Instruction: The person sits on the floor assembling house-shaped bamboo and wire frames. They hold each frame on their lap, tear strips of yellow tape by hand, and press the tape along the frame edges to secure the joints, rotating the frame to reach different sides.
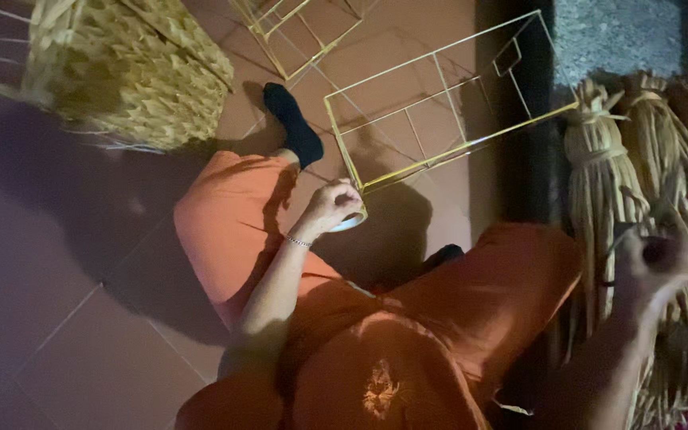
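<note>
My left hand (pixel 334 205) grips a small roll of tape (pixel 350 221) at the near corner of a yellow wire frame (pixel 439 119) that lies on the red tiled floor. Over at the right, my right hand (pixel 656 256) is blurred and closed around a dark tool (pixel 653 250), right against the bundles of dried straw (pixel 607 183). My legs in orange trousers (pixel 232 231) stretch out between the two hands, with a black sock (pixel 292 119) on the foot beside the frame.
A woven straw basket (pixel 133 68) stands at the upper left. Another yellow wire frame (pixel 296 32) lies at the top. A dark strip (pixel 519 143) and a grey rough surface (pixel 615 36) border the tiles at the right.
</note>
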Available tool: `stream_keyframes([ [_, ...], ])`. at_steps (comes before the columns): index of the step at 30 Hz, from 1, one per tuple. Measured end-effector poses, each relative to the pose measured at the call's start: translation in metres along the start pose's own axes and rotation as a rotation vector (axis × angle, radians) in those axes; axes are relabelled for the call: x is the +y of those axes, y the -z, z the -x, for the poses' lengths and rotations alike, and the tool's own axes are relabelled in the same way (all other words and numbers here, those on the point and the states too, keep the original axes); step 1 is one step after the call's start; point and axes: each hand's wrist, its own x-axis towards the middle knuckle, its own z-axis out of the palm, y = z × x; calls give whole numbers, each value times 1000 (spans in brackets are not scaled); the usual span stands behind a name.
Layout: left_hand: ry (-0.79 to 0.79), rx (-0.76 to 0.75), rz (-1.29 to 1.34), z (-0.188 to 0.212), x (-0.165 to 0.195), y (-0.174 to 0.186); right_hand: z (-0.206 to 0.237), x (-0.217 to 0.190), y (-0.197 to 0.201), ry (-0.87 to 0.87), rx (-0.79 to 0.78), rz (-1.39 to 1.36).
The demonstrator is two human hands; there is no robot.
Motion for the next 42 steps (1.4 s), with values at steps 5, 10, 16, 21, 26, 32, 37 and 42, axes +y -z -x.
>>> stream_keyframes([
  [5,394,-22,232,-13,19,-22,-8,82,56,-134,86,779],
  [10,416,55,384,-35,40,-36,-6,120,69,-650,-164,1071],
  [16,236,55,605,-74,95,-46,-10,110,59,-517,-14,1017],
  [21,130,167,810,-115,157,-58,3,8,-7,299,31,276],
  [26,36,155,863,-134,207,-59,32,-117,-110,349,-486,167],
  [32,-90,257,937,-148,227,-47,83,-182,-149,279,-631,-204],
  [37,-114,361,931,-168,225,-48,97,-171,-161,208,-552,-437],
  [42,26,128,924,-175,238,-33,87,-156,-181,-285,-397,-636],
])
